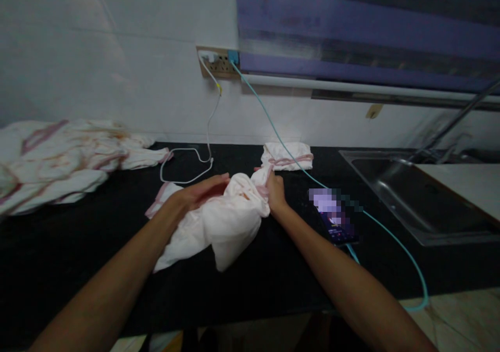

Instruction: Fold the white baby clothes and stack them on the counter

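Note:
A white cloth with pink edging (232, 222) is bunched up over the black countertop, its near corner hanging down. My right hand (276, 191) is closed round the right end of this cloth, the fingers wrapped about its pink edge. On the other side, my left hand (205, 189) lies against the cloth with its visible fingers stretched out; part of the palm is hidden behind the folds. Just beyond my right hand, a folded white cloth with a pink stripe (287, 155) rests by the wall.
A heap of stained white cloths (74, 159) covers the left back of the black countertop (250, 294). A lit phone (334, 219) lies right of my right forearm, near a turquoise cable (269, 115). A white cable (187, 181) loops behind my left hand. Farther right is a metal sink (410, 201).

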`<state>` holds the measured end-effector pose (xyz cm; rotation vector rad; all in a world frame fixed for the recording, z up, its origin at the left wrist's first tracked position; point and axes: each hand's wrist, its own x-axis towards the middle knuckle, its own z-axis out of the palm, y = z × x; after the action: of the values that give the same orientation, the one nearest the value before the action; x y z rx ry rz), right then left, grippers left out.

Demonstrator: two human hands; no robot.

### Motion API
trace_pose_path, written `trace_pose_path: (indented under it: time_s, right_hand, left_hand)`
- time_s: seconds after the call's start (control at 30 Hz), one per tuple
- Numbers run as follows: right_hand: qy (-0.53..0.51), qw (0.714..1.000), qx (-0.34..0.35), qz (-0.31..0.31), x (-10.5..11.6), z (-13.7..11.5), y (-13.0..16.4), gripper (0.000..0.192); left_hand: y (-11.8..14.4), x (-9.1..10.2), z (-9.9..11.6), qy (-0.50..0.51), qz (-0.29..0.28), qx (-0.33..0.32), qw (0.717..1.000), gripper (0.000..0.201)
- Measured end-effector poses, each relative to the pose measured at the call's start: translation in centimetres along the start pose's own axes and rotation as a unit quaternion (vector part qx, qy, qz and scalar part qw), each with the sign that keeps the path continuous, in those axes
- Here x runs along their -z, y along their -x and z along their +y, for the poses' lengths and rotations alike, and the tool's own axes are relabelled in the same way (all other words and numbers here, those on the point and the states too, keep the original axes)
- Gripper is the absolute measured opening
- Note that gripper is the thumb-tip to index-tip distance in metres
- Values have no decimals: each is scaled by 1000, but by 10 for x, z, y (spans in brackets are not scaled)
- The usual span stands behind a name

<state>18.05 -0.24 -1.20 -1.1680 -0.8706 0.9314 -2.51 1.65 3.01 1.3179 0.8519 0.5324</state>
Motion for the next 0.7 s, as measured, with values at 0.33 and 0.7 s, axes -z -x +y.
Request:
trace_pose_path:
  time_s: [0.33, 0.7]
  right_hand:
    - [66, 998, -19, 10, 1, -4, 3, 38]
    - [67, 997, 23, 26, -2, -10, 4, 53]
  left_hand:
    - [13, -14, 10, -40, -333, 100, 937, 67]
    - [4, -16, 9, -247, -268, 48, 930, 38]
